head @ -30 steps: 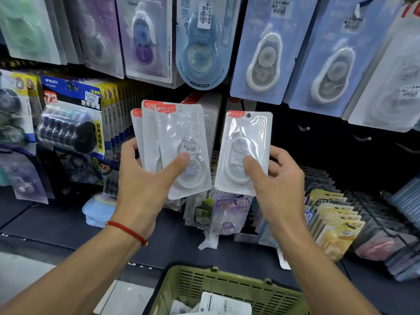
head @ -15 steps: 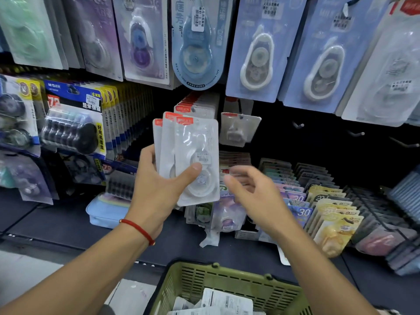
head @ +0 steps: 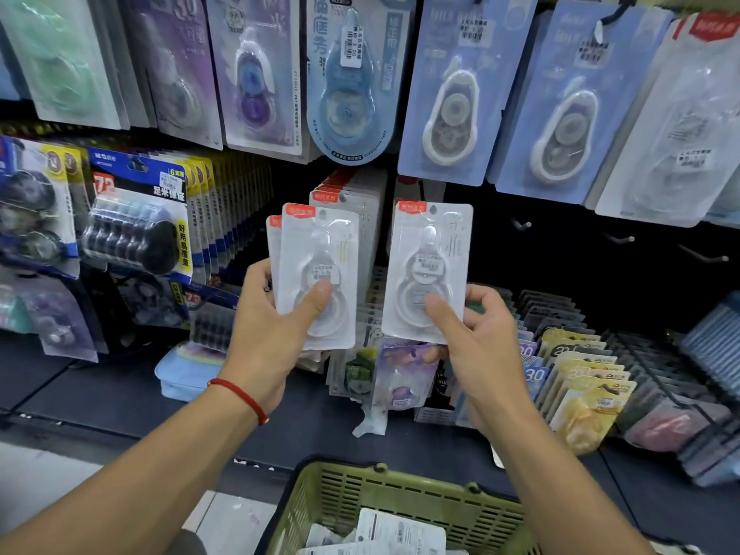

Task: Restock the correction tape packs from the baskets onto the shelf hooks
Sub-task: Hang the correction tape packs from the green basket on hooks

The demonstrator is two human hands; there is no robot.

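My left hand [head: 266,334] grips a small stack of white correction tape packs [head: 316,242] with red top labels, thumb pressed on the front pack. My right hand [head: 476,346] pinches a single matching pack [head: 430,250] by its lower edge and holds it upright in front of the shelf. Behind the two, a row of the same white packs [head: 352,194] hangs on a hook. A green basket [head: 384,490] sits below my arms with more packs [head: 400,530] inside.
Larger blue and purple correction tape packs [head: 448,94] hang on the upper row. Bare hooks [head: 524,225] stick out of the dark back panel at right. Black-and-yellow multipacks [head: 136,226] hang at left; yellow and purple packs [head: 580,378] stand in racks at lower right.
One second ago my right hand held a pack; half a second ago it was empty with a pack hanging on the hook. Now it holds another single pack, and my left stack looks thinner.
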